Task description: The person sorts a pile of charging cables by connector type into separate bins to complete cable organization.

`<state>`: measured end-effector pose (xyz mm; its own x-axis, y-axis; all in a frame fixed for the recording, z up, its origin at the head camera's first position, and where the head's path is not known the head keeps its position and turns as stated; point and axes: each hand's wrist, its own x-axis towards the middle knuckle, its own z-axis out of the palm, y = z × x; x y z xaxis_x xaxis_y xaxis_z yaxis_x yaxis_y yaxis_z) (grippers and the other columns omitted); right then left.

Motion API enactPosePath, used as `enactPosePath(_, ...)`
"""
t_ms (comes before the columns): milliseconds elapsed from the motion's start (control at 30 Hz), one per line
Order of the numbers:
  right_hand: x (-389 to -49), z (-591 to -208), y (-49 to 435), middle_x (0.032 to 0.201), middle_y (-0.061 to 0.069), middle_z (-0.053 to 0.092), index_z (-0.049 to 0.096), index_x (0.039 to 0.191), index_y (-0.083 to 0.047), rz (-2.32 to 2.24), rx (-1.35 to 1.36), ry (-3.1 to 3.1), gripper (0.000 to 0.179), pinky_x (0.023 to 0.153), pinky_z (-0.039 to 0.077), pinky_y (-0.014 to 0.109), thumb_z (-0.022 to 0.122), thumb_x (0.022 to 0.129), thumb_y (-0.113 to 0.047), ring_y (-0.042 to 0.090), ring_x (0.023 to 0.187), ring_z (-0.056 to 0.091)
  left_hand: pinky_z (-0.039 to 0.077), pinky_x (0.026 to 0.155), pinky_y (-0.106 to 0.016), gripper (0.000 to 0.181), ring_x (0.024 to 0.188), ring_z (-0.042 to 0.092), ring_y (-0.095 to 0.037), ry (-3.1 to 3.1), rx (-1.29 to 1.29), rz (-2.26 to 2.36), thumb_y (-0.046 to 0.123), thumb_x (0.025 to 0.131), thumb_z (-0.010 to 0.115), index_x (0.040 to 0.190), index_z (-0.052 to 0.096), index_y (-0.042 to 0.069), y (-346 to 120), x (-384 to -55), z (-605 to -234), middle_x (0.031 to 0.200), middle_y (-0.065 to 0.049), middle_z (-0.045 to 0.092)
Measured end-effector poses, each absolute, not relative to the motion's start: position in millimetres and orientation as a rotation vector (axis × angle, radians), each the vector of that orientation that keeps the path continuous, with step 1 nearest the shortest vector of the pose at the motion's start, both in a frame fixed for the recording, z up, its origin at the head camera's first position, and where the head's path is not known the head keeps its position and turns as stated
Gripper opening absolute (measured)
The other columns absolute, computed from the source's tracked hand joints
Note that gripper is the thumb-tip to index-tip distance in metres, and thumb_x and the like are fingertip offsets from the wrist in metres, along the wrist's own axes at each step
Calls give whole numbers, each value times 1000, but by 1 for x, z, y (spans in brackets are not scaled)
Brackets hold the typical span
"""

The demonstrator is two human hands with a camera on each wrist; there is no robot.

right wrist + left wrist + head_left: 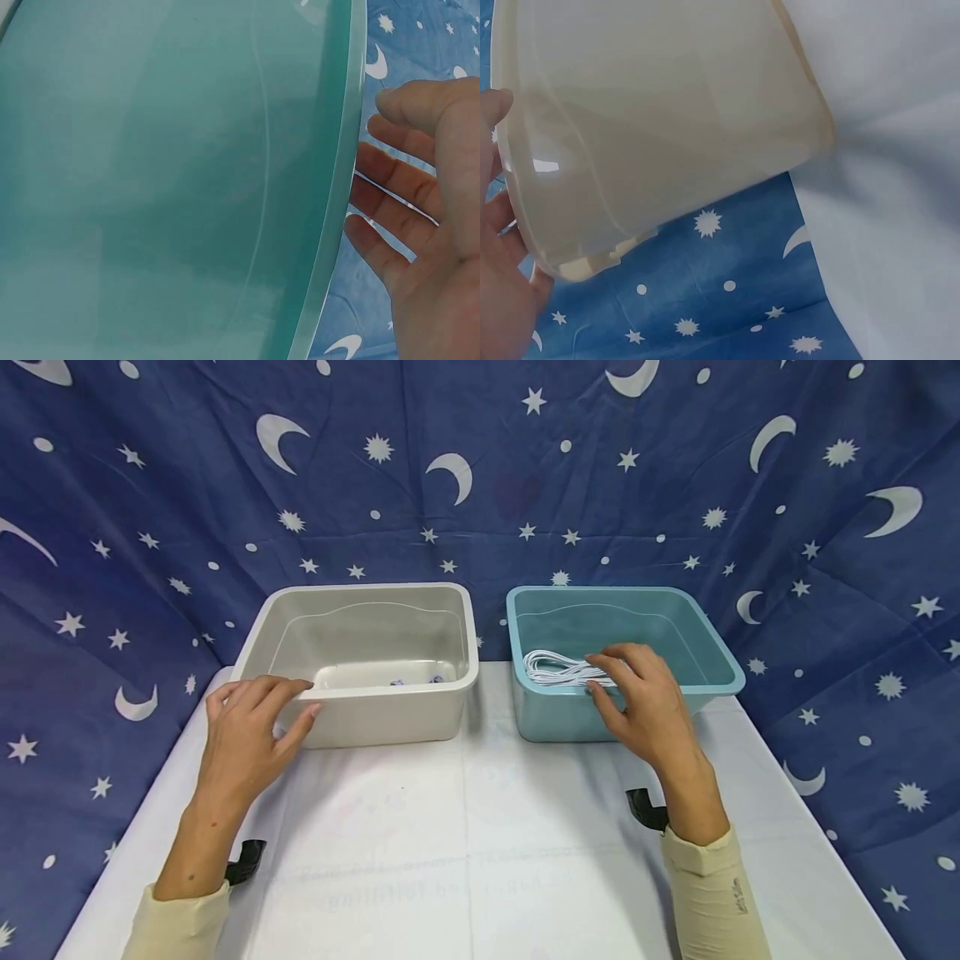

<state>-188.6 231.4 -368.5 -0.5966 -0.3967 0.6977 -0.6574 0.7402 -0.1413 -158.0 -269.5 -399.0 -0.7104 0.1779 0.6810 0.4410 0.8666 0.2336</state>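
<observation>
At the front left corner of a beige plastic bin is my left hand, its fingers over the rim and the thumb in front of it. The left wrist view shows those fingertips right at the bin's edge. My right hand hovers by the front rim of a teal bin, thumb and fingers spread apart with nothing between them. A looped bundle of white cord lies inside the teal bin, partly hidden behind the rim and my fingertips.
Small purplish items sit low in the beige bin, mostly hidden by its front wall. Both bins stand side by side on a white-covered table. A blue cloth with moons and stars hangs behind and at both sides.
</observation>
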Motion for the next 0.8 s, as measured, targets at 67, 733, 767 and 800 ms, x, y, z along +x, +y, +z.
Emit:
enactPosePath(67, -187, -370, 232, 116, 14, 63, 69, 121, -8, 512, 803, -2277, 33, 95, 43, 48, 71, 89, -12, 34, 107, 58, 31, 100, -54, 33, 106, 59, -32, -2347, -458, -506, 29, 88, 73, 116, 72, 12, -272, -156, -399, 109, -9, 67)
enactPosePath(733, -142, -378, 261, 111, 14, 65, 71, 114, -4, 431, 875, -2251, 30, 91, 42, 47, 61, 92, -23, 35, 100, 59, 37, 85, -59, 34, 101, 58, -41, -2237, -366, -459, 33, 88, 66, 110, 74, 9, -304, -119, -397, 110, -16, 66)
enactPosePath(767, -139, -379, 264, 111, 14, 65, 71, 114, -5, 430, 872, -2256, 31, 90, 42, 47, 60, 92, -24, 34, 100, 59, 37, 84, -58, 34, 100, 58, -41, -2237, -363, -456, 33, 87, 66, 109, 74, 9, -306, -117, -398, 109, -16, 66)
enactPosePath(800, -137, -380, 266, 111, 14, 65, 71, 114, -5, 433, 868, -2258, 31, 91, 42, 47, 60, 92, -24, 35, 100, 59, 37, 83, -58, 33, 99, 58, -41, -2238, -360, -452, 34, 87, 66, 108, 75, 9, -308, -115, -399, 108, -16, 66)
